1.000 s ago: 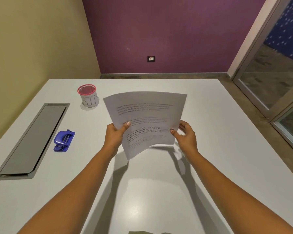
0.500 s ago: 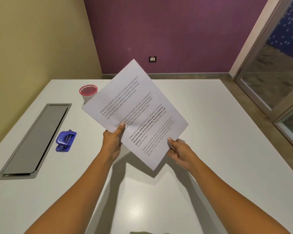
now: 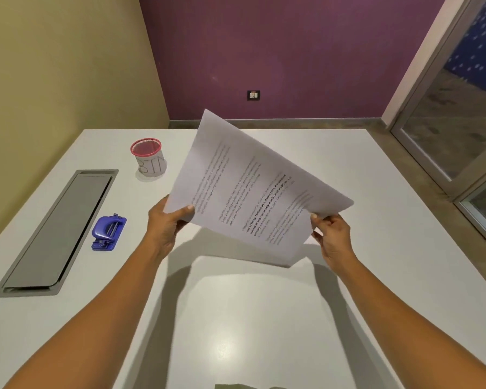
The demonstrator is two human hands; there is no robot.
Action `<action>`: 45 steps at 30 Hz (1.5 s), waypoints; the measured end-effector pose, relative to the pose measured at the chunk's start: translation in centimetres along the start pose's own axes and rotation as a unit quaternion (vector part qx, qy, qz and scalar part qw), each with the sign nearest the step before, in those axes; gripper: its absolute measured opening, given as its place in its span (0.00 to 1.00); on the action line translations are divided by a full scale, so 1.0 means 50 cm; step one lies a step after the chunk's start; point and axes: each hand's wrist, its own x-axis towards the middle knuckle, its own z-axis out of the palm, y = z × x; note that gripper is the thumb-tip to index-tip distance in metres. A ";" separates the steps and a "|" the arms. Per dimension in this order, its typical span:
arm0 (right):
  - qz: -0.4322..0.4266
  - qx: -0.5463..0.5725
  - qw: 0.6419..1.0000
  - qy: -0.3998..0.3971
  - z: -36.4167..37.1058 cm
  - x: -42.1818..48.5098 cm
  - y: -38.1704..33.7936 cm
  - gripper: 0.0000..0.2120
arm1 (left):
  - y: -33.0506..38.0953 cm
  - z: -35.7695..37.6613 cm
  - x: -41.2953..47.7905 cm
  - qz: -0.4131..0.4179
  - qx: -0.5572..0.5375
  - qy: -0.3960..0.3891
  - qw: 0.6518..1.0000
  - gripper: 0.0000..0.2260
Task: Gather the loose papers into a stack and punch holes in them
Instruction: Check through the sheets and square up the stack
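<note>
A stack of printed white papers (image 3: 247, 189) is held in the air above the white table (image 3: 264, 318), turned so one corner points away from me. My left hand (image 3: 166, 223) pinches its left corner, thumb on top. At the right edge my right hand (image 3: 331, 237) grips the papers, thumb on top. A blue hole punch (image 3: 108, 233) lies on the table to the left of my left hand, apart from the papers.
A red-rimmed mesh cup (image 3: 148, 157) labelled BIN stands at the back left. A grey cable hatch (image 3: 59, 231) is set into the table along the left side. Glass doors (image 3: 460, 122) stand at the right.
The papers have been rotated further, counter-clockwise as I see them. My right hand slid from the bottom edge out to the right edge, and my left hand moved to the left corner.
</note>
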 end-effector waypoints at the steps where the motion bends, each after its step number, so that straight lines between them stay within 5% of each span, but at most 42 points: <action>1: -0.010 -0.006 1.000 0.000 -0.004 0.002 -0.003 0.09 | 0.001 -0.009 0.003 -0.001 0.034 -0.022 0.999 0.17; 7: -0.063 -0.075 0.994 -0.041 -0.004 -0.002 -0.002 0.13 | -0.020 -0.038 0.004 -0.033 0.202 -0.081 0.976 0.16; 45: -0.052 -0.151 0.987 -0.025 0.013 -0.021 0.007 0.06 | -0.040 -0.023 -0.016 -0.005 0.167 -0.051 0.985 0.10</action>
